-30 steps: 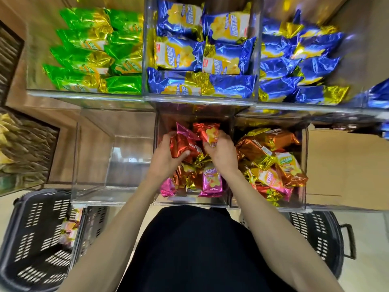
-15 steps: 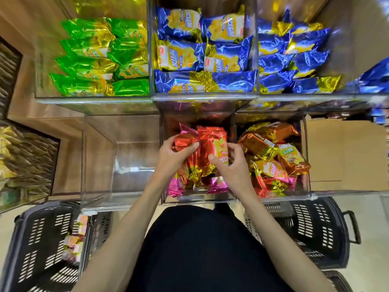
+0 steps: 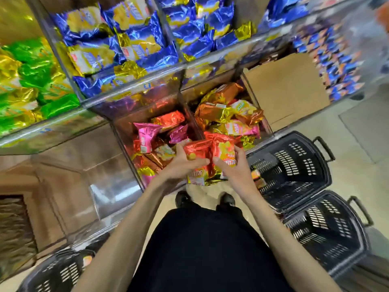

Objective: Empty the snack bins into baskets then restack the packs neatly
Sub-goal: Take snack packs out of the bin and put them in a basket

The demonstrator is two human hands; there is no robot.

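Both hands hold a bunch of red snack packs (image 3: 210,152) just in front of the middle clear bin (image 3: 126,142), above its front edge. My left hand (image 3: 185,163) grips the bunch from the left and my right hand (image 3: 233,167) grips it from the right. Pink, red and gold packs (image 3: 147,135) still lie in that bin. The bin to its right holds orange and gold packs (image 3: 225,110). A black basket (image 3: 294,169) stands on the floor just right of my hands, with a few packs in it.
A second black basket (image 3: 328,228) stands nearer on the right, a third (image 3: 59,272) at the lower left. The clear bin (image 3: 88,165) on the left holds nothing. Upper shelf bins carry blue packs (image 3: 130,45) and green packs (image 3: 31,81). A cardboard box (image 3: 288,87) sits right.
Both hands have lifted the red packs out of the middle bin and drawn them toward me and to the right. The view has swung right and tilted.
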